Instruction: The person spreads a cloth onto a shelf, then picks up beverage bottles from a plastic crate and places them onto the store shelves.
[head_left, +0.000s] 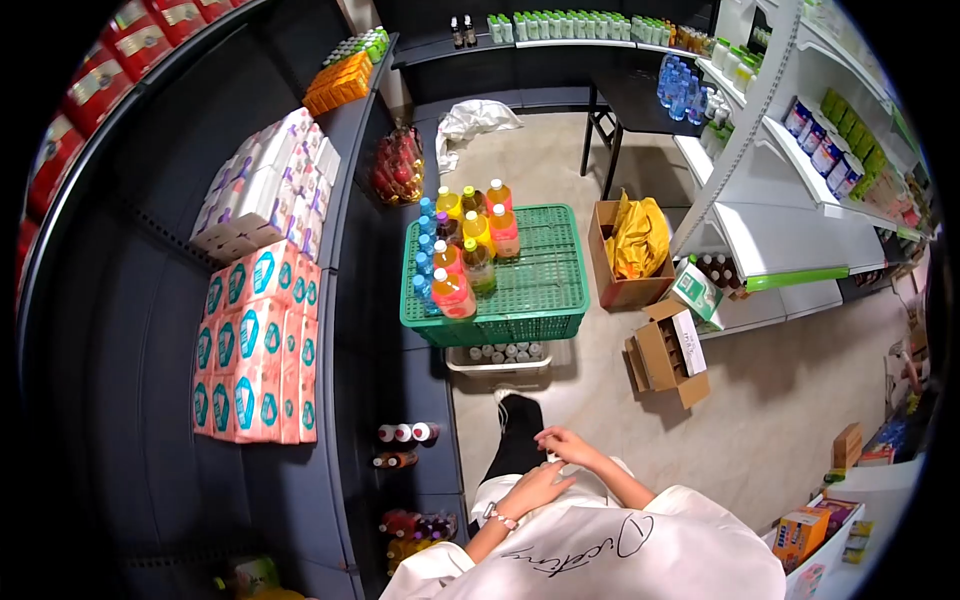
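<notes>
My left hand [535, 490], with a watch [490, 511] and a bracelet on the wrist, lies against the front of my white shirt [640, 550]. Its fingers are stretched out and it holds nothing that I can see. Just beyond it, my right hand [566, 446] hovers over my lap, fingers loosely bent and apart, with nothing visible in it. Ahead of both hands stands a green plastic crate [545, 275], bottom up or lidded. On its left half are several juice bottles [453, 294] and blue-capped water bottles [423, 263].
Under the crate is a white basket [500, 367] of capped bottles. Cardboard boxes [665, 360] lie on the floor at right, one holding a yellow bag [640, 235]. Left shelves carry tissue packs [250, 350]; a black table [630, 105] with water bottles stands behind.
</notes>
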